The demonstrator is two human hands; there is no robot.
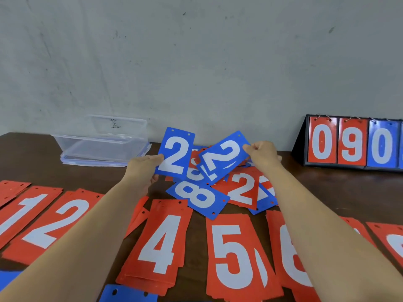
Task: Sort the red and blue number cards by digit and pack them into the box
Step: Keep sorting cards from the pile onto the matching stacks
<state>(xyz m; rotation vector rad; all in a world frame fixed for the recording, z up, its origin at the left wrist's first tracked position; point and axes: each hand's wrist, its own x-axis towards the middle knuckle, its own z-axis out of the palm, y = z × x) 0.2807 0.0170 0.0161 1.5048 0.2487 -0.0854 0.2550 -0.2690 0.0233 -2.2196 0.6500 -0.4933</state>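
Near edge: a blue card (128, 293) with punched holes lay at the bottom of the view; a second blue corner (8, 279) showed at the lower left.
Sorted row: red piles lay face up side by side on the dark tabletop (327, 192), reading left to right: the 1 pile (21, 214), the 2 pile (54, 225), the 4 pile (159, 243), the 5 pile (233, 253) and the 6 pile (287, 258). Both forearms crossed over this row and hid parts of it.
Loose heap: beyond the row, unsorted cards overlapped at mixed angles, a blue 8 card (196, 196) and a red 2 card (242, 190) among them.
Left hand (141, 168): raised over the heap, its grip was clamped on the left edge of an upright blue 2 card (174, 155).
Right hand (263, 155): its grip pinched the upper right corner of a tilted blue 2 card (226, 158). Another blue card lay just beneath; whether the grip held that one too could not be told.
Box (102, 147): clear plastic, open, standing at the far left of the tabletop by the wall (196, 62), with no cards visible inside.
Scoreboard stand (353, 142): black, at the far right, showing red 0, red 9 and blue 0.
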